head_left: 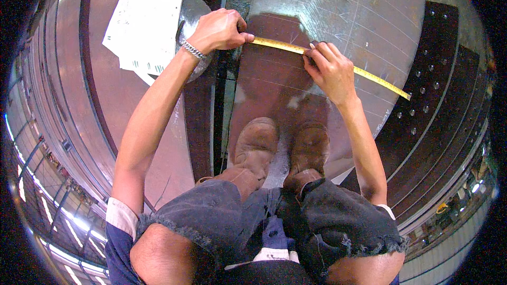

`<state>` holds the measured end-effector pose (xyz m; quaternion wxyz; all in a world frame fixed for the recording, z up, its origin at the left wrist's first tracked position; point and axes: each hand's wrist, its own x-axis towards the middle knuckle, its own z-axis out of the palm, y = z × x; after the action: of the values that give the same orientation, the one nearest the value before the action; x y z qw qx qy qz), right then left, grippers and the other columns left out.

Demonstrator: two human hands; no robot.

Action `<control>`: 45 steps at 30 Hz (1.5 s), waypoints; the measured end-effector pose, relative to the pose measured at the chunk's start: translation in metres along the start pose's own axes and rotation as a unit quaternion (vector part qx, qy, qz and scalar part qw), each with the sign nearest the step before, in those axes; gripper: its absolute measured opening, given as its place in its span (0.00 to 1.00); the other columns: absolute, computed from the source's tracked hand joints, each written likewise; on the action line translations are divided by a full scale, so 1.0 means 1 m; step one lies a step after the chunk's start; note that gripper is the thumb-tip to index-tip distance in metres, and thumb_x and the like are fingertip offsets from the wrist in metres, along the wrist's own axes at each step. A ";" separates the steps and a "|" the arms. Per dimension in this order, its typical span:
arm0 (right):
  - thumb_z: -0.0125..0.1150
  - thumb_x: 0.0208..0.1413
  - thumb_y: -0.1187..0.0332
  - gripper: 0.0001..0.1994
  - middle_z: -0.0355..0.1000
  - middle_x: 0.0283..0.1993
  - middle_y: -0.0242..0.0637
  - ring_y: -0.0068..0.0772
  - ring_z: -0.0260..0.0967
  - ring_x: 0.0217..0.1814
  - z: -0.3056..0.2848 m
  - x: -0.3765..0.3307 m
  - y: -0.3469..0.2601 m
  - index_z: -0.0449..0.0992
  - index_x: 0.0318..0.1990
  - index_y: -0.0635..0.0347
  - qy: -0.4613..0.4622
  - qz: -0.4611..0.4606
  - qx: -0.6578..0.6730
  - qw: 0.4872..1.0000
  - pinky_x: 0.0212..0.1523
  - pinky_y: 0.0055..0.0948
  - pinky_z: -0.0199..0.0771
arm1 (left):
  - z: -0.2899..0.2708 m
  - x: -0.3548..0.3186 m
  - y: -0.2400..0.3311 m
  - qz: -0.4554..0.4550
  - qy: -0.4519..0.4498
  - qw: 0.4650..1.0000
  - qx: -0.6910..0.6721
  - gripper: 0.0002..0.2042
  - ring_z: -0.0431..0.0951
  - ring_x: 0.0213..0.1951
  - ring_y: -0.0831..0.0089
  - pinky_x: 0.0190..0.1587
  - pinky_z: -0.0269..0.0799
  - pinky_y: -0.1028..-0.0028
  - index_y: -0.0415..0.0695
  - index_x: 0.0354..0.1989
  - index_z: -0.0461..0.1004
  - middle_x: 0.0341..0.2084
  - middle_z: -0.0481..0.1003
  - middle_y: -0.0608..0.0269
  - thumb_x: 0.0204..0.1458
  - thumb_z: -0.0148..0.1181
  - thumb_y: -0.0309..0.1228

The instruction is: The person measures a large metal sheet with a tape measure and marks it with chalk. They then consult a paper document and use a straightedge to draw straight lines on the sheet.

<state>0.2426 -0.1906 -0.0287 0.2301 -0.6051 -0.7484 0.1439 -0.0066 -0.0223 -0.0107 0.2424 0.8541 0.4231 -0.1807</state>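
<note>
A yellow tape measure blade (383,80) stretches across a brown steel plate (338,0) marked with several thin chalk lines. At the plate's left edge, my left hand (221,29) is closed, its thumb and finger pinching the end of the blade. Farther right along the blade, my right hand (332,68) grips it with thumb and fingers, and the rest runs on past the hand toward the plate's right edge. No tape case shows. A small pale tip, perhaps chalk, peeks out by the right fingers; I cannot make out what it is.
White paper sheets (142,21) lie on another steel plate to the left, partly over a round grey metal disc (195,13). A dark gap (203,121) separates the plates. Dark steel strips with holes (433,58) lie at right. My brown boots (256,145) stand on the marked plate.
</note>
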 end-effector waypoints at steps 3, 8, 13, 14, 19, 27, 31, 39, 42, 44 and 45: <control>0.69 0.52 0.68 0.07 0.75 0.41 0.34 0.37 0.74 0.42 -0.001 0.001 -0.001 0.79 0.37 0.58 -0.002 0.007 -0.020 1.000 0.37 0.36 0.78 | -0.008 0.003 0.005 -0.023 -0.069 0.997 0.014 0.24 0.83 0.43 0.53 0.48 0.78 0.58 0.46 0.41 0.85 0.38 0.83 0.50 0.49 0.66 0.55; 0.66 0.51 0.69 0.13 0.72 0.45 0.39 0.43 0.73 0.48 -0.005 0.001 -0.004 0.76 0.45 0.57 -0.022 0.018 0.004 1.000 0.42 0.39 0.79 | -0.008 0.003 0.007 -0.023 -0.056 0.998 0.011 0.23 0.83 0.41 0.54 0.45 0.79 0.58 0.46 0.40 0.85 0.34 0.83 0.52 0.49 0.66 0.55; 0.64 0.52 0.74 0.19 0.72 0.46 0.44 0.47 0.73 0.50 -0.022 0.017 -0.027 0.74 0.54 0.59 0.011 0.174 0.207 0.963 0.44 0.40 0.77 | -0.006 0.001 0.005 -0.031 -0.055 0.998 0.002 0.22 0.83 0.40 0.54 0.45 0.79 0.58 0.47 0.39 0.85 0.33 0.83 0.53 0.49 0.66 0.54; 0.63 0.53 0.75 0.20 0.72 0.46 0.44 0.47 0.73 0.50 -0.023 0.020 -0.031 0.73 0.55 0.59 0.027 0.184 0.234 0.954 0.44 0.39 0.76 | -0.005 0.000 0.003 -0.030 -0.055 0.998 0.002 0.22 0.83 0.40 0.54 0.45 0.79 0.58 0.47 0.39 0.85 0.33 0.83 0.53 0.49 0.66 0.54; 0.60 0.60 0.72 0.13 0.74 0.40 0.46 0.45 0.76 0.44 -0.024 0.023 -0.023 0.76 0.52 0.59 0.030 0.185 0.230 0.955 0.41 0.37 0.75 | -0.006 0.003 0.005 -0.022 -0.052 0.998 -0.001 0.22 0.83 0.40 0.54 0.45 0.79 0.58 0.48 0.39 0.85 0.33 0.83 0.53 0.49 0.65 0.54; 0.60 0.64 0.64 0.09 0.79 0.34 0.47 0.39 0.79 0.34 -0.014 0.040 -0.023 0.78 0.43 0.60 0.011 0.230 0.206 0.951 0.35 0.34 0.74 | -0.005 0.003 0.004 -0.010 -0.041 0.999 -0.003 0.21 0.84 0.40 0.54 0.44 0.79 0.57 0.48 0.38 0.85 0.32 0.83 0.53 0.49 0.65 0.53; 0.59 0.64 0.63 0.10 0.79 0.31 0.43 0.32 0.78 0.33 -0.006 0.049 -0.026 0.77 0.42 0.61 -0.020 0.267 0.272 0.924 0.35 0.34 0.75 | -0.001 0.001 -0.001 -0.004 -0.023 1.000 0.000 0.21 0.84 0.39 0.54 0.44 0.80 0.57 0.48 0.38 0.86 0.31 0.83 0.54 0.49 0.65 0.53; 0.54 0.67 0.67 0.09 0.72 0.26 0.28 0.16 0.64 0.21 0.029 0.049 -0.017 0.77 0.42 0.63 -0.061 0.274 0.319 0.905 0.19 0.23 0.62 | 0.001 0.003 -0.002 -0.003 -0.016 1.000 -0.004 0.22 0.83 0.39 0.54 0.44 0.79 0.57 0.49 0.38 0.86 0.31 0.83 0.54 0.47 0.66 0.54; 0.55 0.66 0.67 0.10 0.72 0.25 0.29 0.17 0.65 0.19 0.038 0.050 -0.015 0.77 0.42 0.64 -0.070 0.288 0.324 0.898 0.18 0.24 0.63 | 0.003 0.003 -0.002 -0.008 -0.011 1.000 0.002 0.22 0.83 0.39 0.54 0.44 0.79 0.57 0.49 0.39 0.85 0.31 0.83 0.53 0.47 0.66 0.54; 0.57 0.62 0.64 0.11 0.76 0.26 0.40 0.32 0.74 0.25 0.037 0.052 -0.018 0.79 0.40 0.63 -0.071 0.304 0.297 0.902 0.28 0.34 0.71 | 0.002 0.003 -0.002 -0.007 -0.023 1.000 -0.002 0.23 0.83 0.39 0.54 0.44 0.79 0.57 0.48 0.40 0.85 0.32 0.83 0.53 0.47 0.66 0.55; 0.59 0.59 0.63 0.12 0.79 0.26 0.45 0.40 0.78 0.28 0.036 0.054 -0.020 0.80 0.39 0.63 -0.070 0.312 0.284 0.904 0.32 0.39 0.75 | 0.001 0.003 -0.001 -0.006 -0.029 1.000 -0.004 0.23 0.83 0.40 0.54 0.44 0.79 0.57 0.48 0.40 0.85 0.32 0.83 0.53 0.47 0.66 0.55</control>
<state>0.1990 -0.1408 -0.0404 0.2825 -0.7054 -0.4627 0.4566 -0.0057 -0.0203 -0.0129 0.2569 0.8451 0.4218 -0.2048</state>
